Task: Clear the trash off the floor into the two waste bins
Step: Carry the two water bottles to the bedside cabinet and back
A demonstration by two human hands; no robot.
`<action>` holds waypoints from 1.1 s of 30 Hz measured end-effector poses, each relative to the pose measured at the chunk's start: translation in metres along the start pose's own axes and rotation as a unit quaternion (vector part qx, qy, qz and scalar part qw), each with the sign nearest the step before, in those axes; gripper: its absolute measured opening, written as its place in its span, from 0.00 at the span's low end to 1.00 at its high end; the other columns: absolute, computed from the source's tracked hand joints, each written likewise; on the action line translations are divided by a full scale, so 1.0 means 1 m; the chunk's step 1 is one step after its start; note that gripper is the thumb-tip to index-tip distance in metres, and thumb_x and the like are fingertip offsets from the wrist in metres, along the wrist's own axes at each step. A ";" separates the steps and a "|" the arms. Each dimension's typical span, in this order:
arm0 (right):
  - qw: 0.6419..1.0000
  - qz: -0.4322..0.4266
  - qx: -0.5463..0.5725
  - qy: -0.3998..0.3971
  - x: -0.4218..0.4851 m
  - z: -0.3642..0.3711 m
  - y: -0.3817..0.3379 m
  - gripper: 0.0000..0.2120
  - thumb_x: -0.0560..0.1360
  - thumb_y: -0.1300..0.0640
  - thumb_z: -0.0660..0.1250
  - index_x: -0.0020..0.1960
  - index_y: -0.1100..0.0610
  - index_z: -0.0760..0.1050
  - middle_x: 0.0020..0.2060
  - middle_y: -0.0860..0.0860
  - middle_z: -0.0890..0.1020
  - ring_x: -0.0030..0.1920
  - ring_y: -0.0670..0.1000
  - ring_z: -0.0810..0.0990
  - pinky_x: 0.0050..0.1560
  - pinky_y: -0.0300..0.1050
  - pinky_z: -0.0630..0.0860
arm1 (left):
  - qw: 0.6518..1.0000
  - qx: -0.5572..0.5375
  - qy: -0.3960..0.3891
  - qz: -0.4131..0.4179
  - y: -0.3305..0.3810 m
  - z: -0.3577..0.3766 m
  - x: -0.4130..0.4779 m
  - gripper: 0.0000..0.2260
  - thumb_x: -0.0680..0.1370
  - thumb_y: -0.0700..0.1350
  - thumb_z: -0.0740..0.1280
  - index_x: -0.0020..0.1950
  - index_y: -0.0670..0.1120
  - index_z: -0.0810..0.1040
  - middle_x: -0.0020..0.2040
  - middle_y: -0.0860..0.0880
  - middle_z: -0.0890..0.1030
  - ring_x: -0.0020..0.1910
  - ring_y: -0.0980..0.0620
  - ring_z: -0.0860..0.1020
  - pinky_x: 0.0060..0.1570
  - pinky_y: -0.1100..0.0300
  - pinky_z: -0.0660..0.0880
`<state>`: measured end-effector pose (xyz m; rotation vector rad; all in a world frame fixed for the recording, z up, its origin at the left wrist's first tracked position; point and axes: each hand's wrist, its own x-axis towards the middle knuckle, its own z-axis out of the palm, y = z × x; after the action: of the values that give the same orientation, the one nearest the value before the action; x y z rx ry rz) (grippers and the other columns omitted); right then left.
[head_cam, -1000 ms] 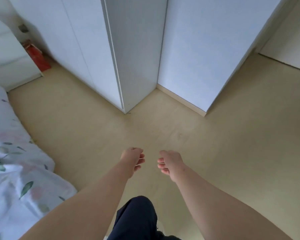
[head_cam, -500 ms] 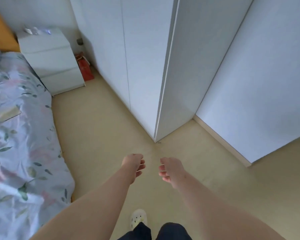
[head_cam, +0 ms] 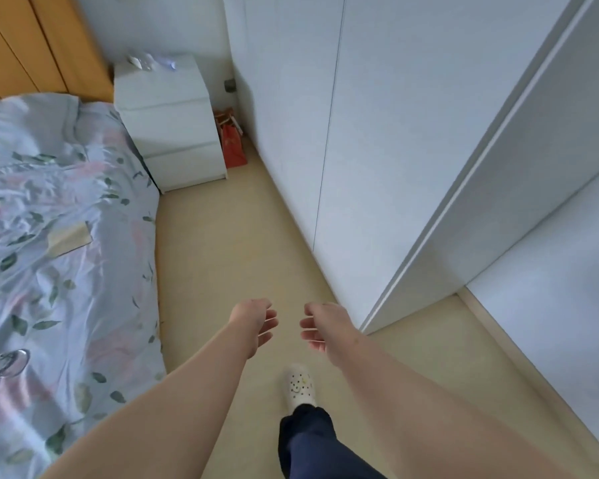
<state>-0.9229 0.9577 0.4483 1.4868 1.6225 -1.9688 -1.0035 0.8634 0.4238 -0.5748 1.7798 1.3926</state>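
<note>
My left hand (head_cam: 253, 321) and my right hand (head_cam: 322, 326) hang side by side in front of me above the beige floor (head_cam: 222, 257). Both have loosely curled fingers and hold nothing. No waste bin shows in this view. A red paper bag (head_cam: 233, 146) stands on the floor at the far end, wedged between the white nightstand (head_cam: 170, 122) and the wardrobe (head_cam: 325, 115). My foot in a white clog (head_cam: 300, 387) is stepping forward below my hands.
A bed with a floral cover (head_cam: 56, 254) fills the left side, with a tan card (head_cam: 68, 238) lying on it. White wardrobe doors run along the right. A narrow strip of floor leads between bed and wardrobe to the nightstand.
The view has swung left and moved on: the bed, nightstand and red bag now lie ahead, the wardrobe corner has shifted right. My hands have loosened slightly and stay empty.
</note>
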 end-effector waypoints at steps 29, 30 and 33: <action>0.990 -0.012 -0.111 -0.082 0.318 0.278 -0.447 0.05 0.77 0.60 0.59 0.42 0.57 0.69 0.34 0.53 0.74 0.29 0.50 0.71 0.30 0.40 0.64 | 0.982 -0.168 0.086 0.009 0.470 -0.129 0.336 0.07 0.79 0.43 0.60 0.41 0.47 0.71 0.39 0.49 0.76 0.34 0.54 0.75 0.36 0.60 0.70; 0.990 -0.007 -0.110 -0.083 0.329 0.289 -0.461 0.05 0.77 0.61 0.59 0.42 0.57 0.69 0.34 0.53 0.74 0.29 0.50 0.70 0.30 0.40 0.64 | 0.982 -0.166 0.088 0.007 0.487 -0.135 0.346 0.07 0.79 0.42 0.59 0.41 0.47 0.70 0.39 0.49 0.76 0.34 0.54 0.75 0.36 0.60 0.70; 0.990 0.008 -0.110 -0.085 0.361 0.322 -0.499 0.08 0.78 0.61 0.58 0.40 0.57 0.67 0.33 0.53 0.72 0.28 0.49 0.69 0.30 0.39 0.63 | 0.982 -0.165 0.092 0.000 0.529 -0.151 0.380 0.07 0.79 0.42 0.59 0.41 0.47 0.70 0.38 0.49 0.76 0.34 0.54 0.75 0.36 0.60 0.70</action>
<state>-1.6129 1.0379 0.4539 1.2147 1.6840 -1.7859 -1.6698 0.9200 0.4453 -0.9032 1.6980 1.6957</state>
